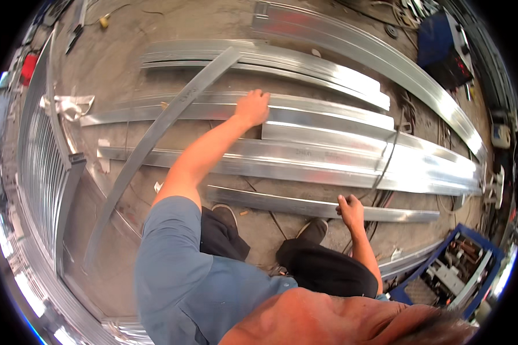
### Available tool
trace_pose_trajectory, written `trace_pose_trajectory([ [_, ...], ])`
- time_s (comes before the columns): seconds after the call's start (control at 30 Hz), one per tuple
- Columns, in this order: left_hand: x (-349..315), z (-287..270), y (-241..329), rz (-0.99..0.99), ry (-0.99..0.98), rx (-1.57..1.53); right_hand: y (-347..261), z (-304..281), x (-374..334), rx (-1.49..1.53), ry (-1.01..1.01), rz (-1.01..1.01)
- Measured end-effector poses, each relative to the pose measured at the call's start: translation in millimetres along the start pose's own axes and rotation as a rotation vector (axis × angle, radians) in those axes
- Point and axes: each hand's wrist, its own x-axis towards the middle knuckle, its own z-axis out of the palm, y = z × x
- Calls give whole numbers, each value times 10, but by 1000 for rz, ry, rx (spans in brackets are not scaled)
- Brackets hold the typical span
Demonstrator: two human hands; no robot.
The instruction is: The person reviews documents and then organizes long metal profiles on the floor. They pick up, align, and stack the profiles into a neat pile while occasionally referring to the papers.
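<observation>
Several long shiny steel box tubes lie side by side on the concrete floor. My left hand (252, 107) reaches far forward, and its fingers curl over the edge of one long tube (328, 110) in the middle of the stack. My right hand (350, 210) is close to my feet. It grips the nearest, shorter steel tube (270, 201) toward its right part. A thin steel bar (155, 129) lies diagonally across the other tubes, to the left of my left arm.
A steel grille frame (40, 161) curves along the left. A black cable (385, 167) crosses the tubes at the right. A blue machine (443, 49) stands at the back right, and a blue crate of parts (452, 270) sits at the lower right. My shoes (313, 230) are beside the near tube.
</observation>
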Motion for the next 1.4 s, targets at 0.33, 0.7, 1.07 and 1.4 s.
trace_pose_trajectory([
  [0.33,-128,-409,-737,-85,444,271,27,103,84,47,4,-144],
  [0.7,-1386,-809,-2067,-621,-25,212,-152,212,184,-83,-39,-310],
  [1.07,-1875,-1238,-1622,-439,-23,99,-733,356,138,-172,-25,-560],
  [1.4,-2665,-1006,-809,-103,-200,72,-1262,395,-217,-249,220,-1083],
])
